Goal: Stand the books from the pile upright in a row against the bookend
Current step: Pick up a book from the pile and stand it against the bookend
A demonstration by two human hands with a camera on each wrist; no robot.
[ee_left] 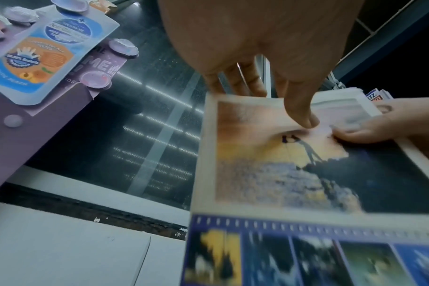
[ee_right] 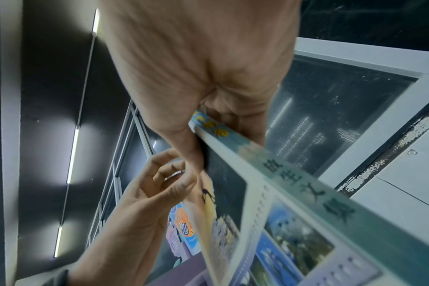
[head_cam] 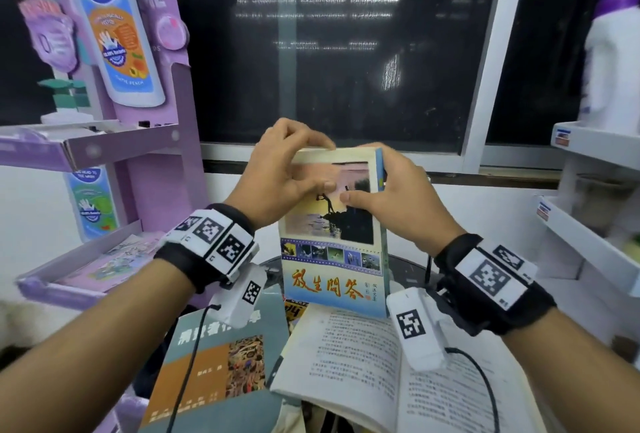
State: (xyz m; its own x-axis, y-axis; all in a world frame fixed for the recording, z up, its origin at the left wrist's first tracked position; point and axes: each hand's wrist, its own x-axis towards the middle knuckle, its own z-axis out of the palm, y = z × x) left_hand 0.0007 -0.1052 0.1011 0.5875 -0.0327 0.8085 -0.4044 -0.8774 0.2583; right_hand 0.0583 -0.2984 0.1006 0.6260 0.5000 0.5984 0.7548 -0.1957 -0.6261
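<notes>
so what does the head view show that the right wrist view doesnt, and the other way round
Only the head view shows the pile below: a grey-green book lying flat, an open book with printed pages, and the held book's red title. No bookend shows in it.

Only the right wrist view shows the spine of the held book, with its printed characters, and the right hand's fingers wrapped behind it.

Both show the sunset-cover book held upright, the right hand gripping its spine side and the left hand pinching its top corner.
</notes>
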